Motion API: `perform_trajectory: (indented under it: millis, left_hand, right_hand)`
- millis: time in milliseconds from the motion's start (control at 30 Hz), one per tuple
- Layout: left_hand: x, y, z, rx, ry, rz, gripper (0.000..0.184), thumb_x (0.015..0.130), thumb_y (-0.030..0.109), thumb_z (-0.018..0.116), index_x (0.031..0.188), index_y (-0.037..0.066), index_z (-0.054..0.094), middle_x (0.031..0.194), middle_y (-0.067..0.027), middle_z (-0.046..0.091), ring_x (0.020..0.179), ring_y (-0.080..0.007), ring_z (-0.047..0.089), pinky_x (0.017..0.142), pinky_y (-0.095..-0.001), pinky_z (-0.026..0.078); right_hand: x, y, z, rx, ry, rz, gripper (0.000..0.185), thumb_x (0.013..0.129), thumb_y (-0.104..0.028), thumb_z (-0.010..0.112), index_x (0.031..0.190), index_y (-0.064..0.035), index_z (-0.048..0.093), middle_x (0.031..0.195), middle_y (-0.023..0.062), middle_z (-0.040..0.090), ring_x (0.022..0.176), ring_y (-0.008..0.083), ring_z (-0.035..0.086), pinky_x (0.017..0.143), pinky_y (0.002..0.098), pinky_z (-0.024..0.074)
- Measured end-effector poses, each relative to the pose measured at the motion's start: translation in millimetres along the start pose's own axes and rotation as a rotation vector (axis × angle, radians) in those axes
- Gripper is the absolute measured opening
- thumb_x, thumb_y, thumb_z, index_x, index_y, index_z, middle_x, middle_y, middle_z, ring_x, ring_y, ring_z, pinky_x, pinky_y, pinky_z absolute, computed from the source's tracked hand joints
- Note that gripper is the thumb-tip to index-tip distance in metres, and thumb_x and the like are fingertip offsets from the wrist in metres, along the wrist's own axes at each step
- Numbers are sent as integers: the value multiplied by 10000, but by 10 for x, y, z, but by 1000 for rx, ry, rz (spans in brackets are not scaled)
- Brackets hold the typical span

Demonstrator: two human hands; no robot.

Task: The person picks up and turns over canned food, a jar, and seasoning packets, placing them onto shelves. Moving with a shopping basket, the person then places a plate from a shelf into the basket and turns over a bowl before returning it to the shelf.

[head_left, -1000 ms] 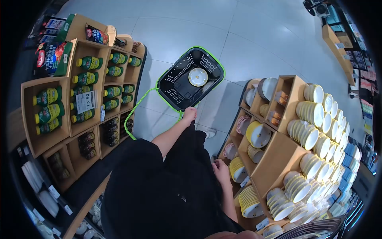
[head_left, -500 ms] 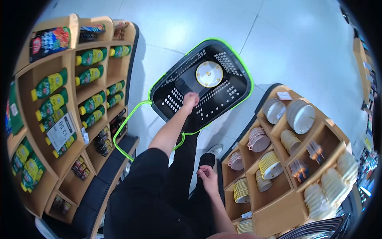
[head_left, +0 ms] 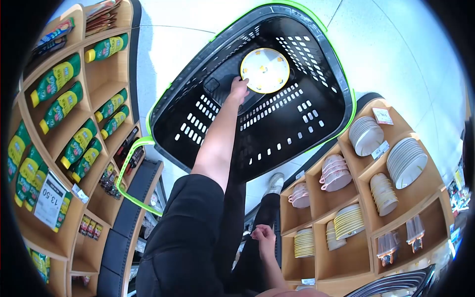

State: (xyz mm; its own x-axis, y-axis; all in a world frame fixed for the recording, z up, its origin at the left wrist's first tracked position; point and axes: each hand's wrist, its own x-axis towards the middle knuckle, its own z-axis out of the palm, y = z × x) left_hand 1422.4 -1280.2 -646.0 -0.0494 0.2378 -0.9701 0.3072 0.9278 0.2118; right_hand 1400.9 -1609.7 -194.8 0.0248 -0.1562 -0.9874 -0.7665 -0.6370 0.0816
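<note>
A white plate (head_left: 264, 71) with yellow spots and a yellow rim is inside a black shopping basket (head_left: 267, 148) with bright green trim. My left hand (head_left: 239, 90) reaches into the basket and is closed on the plate's near left edge; part of the fingers is hidden at the rim. The basket's green handle (head_left: 124, 178) hangs down at the left. Low by my dark trousers, my right hand (head_left: 265, 239) is loosely curled with fingers slightly apart, and no object shows in it.
On the left, a wooden shelf (head_left: 106, 74) holds green bottles with yellow caps and a price card (head_left: 50, 200). Another wooden shelf (head_left: 346, 270) on the right holds stacked plates (head_left: 406, 162), pink cups (head_left: 335, 173) and yellow-rimmed dishes (head_left: 350, 221). My shoe (head_left: 275, 184) is beside it.
My left hand has moved from short of the plate to its edge. The basket and plate now appear larger and closer. My right hand has stayed low at my side.
</note>
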Motion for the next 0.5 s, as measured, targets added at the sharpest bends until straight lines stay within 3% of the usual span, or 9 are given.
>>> perform_trajectory:
  millis: [67, 133, 200, 233, 333, 467, 500]
  left_hand:
    - [115, -108, 19, 80, -21, -51, 484, 924, 197, 585, 1356, 63, 412, 1257, -95, 530, 1118, -234, 523, 959, -448, 418]
    - [135, -197, 114, 92, 59, -29, 330, 932, 233, 600, 1213, 68, 553, 1044, -48, 633, 918, -144, 593, 804, -332, 483]
    - [19, -210, 242, 121, 16, 28, 266, 931, 242, 607, 1110, 45, 614, 928, -50, 668, 779, -121, 611, 694, -292, 497]
    - [85, -268, 341, 170, 49, 65, 250, 895, 185, 632, 1011, -36, 652, 931, -130, 695, 657, -186, 647, 577, -302, 503]
    - [-100, -165, 547, 254, 206, 51, 269, 850, 115, 599, 1034, -75, 648, 976, -200, 696, 829, -261, 704, 657, -353, 538]
    - [-531, -61, 387, 393, 256, 108, 268, 853, 95, 566, 1043, -73, 651, 1023, -203, 693, 911, -279, 694, 755, -343, 538]
    - [-843, -6, 275, 402, 200, 166, 292, 849, 93, 558, 1083, -58, 646, 1082, -195, 680, 974, -284, 676, 829, -330, 516]
  right_hand:
    - [63, 84, -23, 36, -36, 22, 118, 952, -84, 561, 1032, -1, 585, 832, 59, 637, 749, 132, 631, 711, 256, 515]
    - [79, 49, 24, 25, -57, 30, 120, 957, -92, 556, 1037, -7, 585, 835, 56, 635, 755, 128, 630, 712, 257, 515]
    - [72, 32, 91, 69, -44, 49, 131, 955, -89, 554, 1042, 3, 585, 829, 58, 642, 745, 126, 630, 704, 253, 509]
    - [65, 23, 121, 102, -34, 71, 142, 953, -87, 552, 1048, 14, 585, 823, 59, 648, 735, 124, 630, 696, 248, 503]
    - [14, 14, 225, 148, -68, 48, 149, 955, -98, 549, 1047, 14, 586, 824, 64, 649, 738, 131, 635, 693, 253, 507]
    - [-104, -17, 248, 162, -99, -26, 136, 957, -107, 549, 1042, -5, 579, 836, 58, 634, 764, 132, 628, 718, 258, 508]
    - [-163, -57, 245, 170, -104, -51, 140, 960, -112, 543, 1052, -10, 573, 834, 59, 634, 760, 140, 629, 709, 261, 504]
